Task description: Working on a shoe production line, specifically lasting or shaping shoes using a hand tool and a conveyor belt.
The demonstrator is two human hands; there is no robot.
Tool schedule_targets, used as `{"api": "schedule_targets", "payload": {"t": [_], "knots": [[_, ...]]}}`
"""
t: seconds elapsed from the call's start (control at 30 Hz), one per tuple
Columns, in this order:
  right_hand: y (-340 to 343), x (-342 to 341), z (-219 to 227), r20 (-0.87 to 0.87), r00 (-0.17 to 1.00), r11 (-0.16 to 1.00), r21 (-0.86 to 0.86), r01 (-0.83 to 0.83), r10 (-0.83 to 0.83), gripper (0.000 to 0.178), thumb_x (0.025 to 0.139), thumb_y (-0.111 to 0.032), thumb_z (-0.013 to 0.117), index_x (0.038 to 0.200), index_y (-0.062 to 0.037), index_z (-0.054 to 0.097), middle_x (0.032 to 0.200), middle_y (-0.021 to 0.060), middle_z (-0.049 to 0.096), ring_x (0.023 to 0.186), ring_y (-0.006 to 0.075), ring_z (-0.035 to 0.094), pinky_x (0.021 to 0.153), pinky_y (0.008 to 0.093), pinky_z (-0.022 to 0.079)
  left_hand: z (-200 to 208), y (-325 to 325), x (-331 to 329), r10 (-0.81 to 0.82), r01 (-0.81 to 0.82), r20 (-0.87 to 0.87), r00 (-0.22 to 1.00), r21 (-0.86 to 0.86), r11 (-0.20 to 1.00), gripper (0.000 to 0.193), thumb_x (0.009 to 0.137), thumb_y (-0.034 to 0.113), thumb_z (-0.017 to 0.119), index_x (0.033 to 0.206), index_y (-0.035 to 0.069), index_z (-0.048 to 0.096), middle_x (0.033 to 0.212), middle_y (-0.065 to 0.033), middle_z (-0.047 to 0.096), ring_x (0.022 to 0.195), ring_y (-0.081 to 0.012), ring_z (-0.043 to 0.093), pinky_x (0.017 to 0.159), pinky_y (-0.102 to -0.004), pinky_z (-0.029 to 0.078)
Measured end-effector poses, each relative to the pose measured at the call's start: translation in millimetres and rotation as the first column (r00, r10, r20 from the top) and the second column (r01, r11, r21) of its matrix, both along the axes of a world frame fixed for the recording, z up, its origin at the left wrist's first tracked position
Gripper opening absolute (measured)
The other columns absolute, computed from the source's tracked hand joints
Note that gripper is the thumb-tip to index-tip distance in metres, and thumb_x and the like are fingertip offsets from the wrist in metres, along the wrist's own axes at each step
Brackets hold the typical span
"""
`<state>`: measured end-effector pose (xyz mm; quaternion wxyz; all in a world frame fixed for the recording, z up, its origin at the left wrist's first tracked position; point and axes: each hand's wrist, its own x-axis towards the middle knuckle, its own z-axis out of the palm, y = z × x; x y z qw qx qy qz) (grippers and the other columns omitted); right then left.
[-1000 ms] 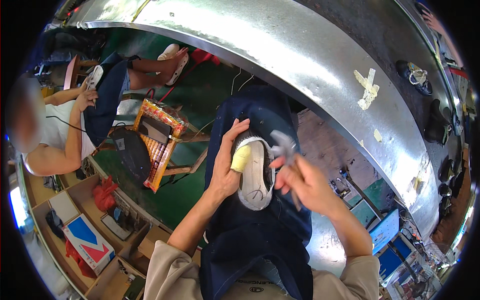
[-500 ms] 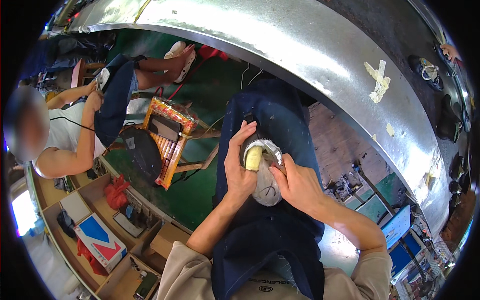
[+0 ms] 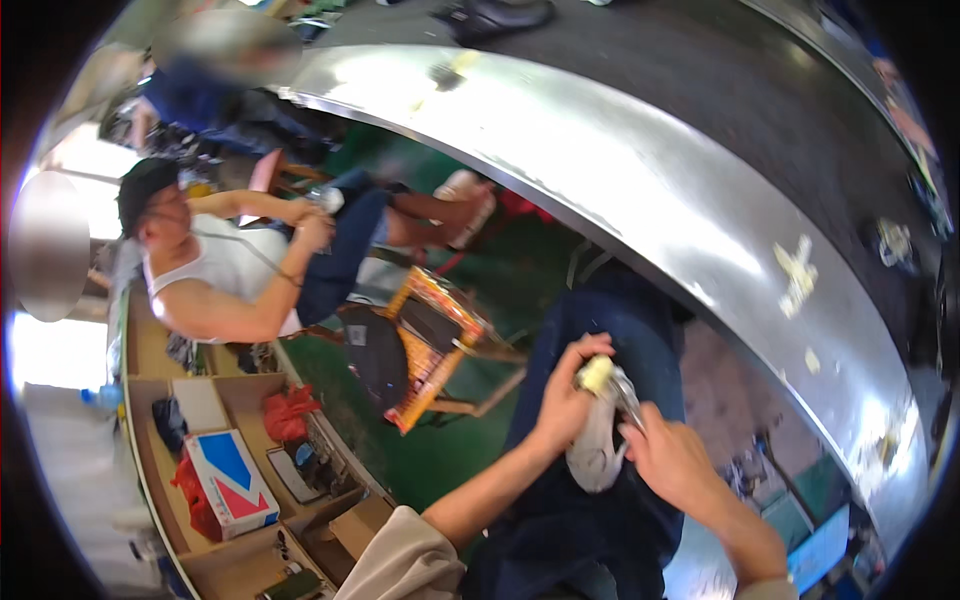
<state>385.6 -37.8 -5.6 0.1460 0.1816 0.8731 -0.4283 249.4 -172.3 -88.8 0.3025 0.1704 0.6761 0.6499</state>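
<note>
A pale grey shoe upper (image 3: 597, 455) is stretched over a shoe last, whose yellow end (image 3: 596, 374) shows at the far side. It lies above my lap, on the dark blue apron (image 3: 560, 535). My left hand (image 3: 566, 400) is wrapped round its left side, fingers over the far end. In my right hand (image 3: 672, 455) is a shiny metal tool that looks like pliers (image 3: 627, 398), its jaws against the right edge of the upper. Motion blur hides the exact grip of the jaws.
A long metal-edged bench (image 3: 660, 180) curves across the far side and right. Left of my knees stands a wooden stool (image 3: 412, 395) with a black bag (image 3: 378, 358). A co-worker (image 3: 225, 265) sits beyond it. Compartmented shelving (image 3: 235, 385) holds a box (image 3: 228, 485) and red bags.
The view has swung left, so everything sits further right and lower. Both hands keep hold of the shoe and tool; the shoe appears tilted and the co-worker is more in view.
</note>
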Motion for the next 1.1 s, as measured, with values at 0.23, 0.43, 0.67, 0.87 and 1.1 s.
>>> {"api": "schedule_targets", "payload": {"t": [0.23, 0.43, 0.67, 0.87, 1.1], "knots": [[-17, -23, -5, -0.348, 0.881, 0.944, -0.034, 0.329, -0.319, 0.027, 0.104, -0.027, 0.059, 0.111, -0.0019, 0.054, 0.074, 0.0165, 0.07, 0.067, 0.0407, 0.07, 0.057, 0.0515, 0.052, 3, -11, -6, -0.133, 0.148, -0.307, 0.942, 0.026, 0.989, 0.044, 0.099, 0.008, 0.05, 0.143, 0.002, 0.05, 0.156, -0.0222, 0.042, 0.154, -0.0354, 0.03, 0.127, -0.0446, 0.019], [-11, -42, -3, -0.41, 0.884, 0.969, 0.001, 0.246, -0.224, 0.025, 0.105, -0.027, 0.055, 0.106, -0.0023, 0.052, 0.069, 0.0204, 0.068, 0.062, 0.0407, 0.068, 0.054, 0.0521, 0.051, 4, -16, -14, -0.137, 0.152, -0.172, 0.976, 0.079, 0.985, 0.047, 0.101, 0.006, 0.043, 0.148, 0.001, 0.044, 0.16, -0.0204, 0.038, 0.154, -0.0339, 0.029, 0.126, -0.0428, 0.021], [4, -40, -17, 0.039, 0.974, 0.962, -0.15, 0.227, -0.224, 0.028, 0.107, -0.03, 0.05, 0.109, -0.0022, 0.052, 0.072, 0.0206, 0.069, 0.07, 0.0419, 0.069, 0.065, 0.0535, 0.052, 11, -25, 26, 0.187, -0.184, 0.016, 0.982, -0.125, 0.975, 0.061, 0.095, -0.001, 0.065, 0.152, 0.002, 0.043, 0.149, -0.0151, 0.051, 0.138, -0.0276, 0.052, 0.113, -0.0373, 0.043], [22, -4, 9, -0.207, 0.943, 0.957, 0.182, -0.226, 0.262, 0.019, 0.101, -0.019, 0.057, 0.104, -0.0008, 0.054, 0.075, 0.0164, 0.068, 0.073, 0.0364, 0.071, 0.07, 0.0469, 0.055, 38, -46, -8, -0.147, 0.064, -0.315, 0.938, -0.259, 0.964, 0.043, 0.097, 0.001, 0.065, 0.14, 0.005, 0.063, 0.126, -0.0163, 0.066, 0.117, -0.0278, 0.065, 0.101, -0.0309, 0.048], [7, -3, 14, -0.136, 0.746, 0.738, 0.341, -0.583, 0.652, 0.012, 0.085, -0.007, 0.063, 0.094, -0.0021, 0.056, 0.074, 0.0132, 0.067, 0.071, 0.0306, 0.072, 0.061, 0.0394, 0.057, 40, -34, -8, -0.225, 0.179, -0.174, 0.959, -0.246, 0.953, 0.044, 0.1, 0.002, 0.06, 0.144, 0.005, 0.06, 0.135, -0.0115, 0.062, 0.123, -0.0197, 0.06, 0.101, -0.0297, 0.048]]}}
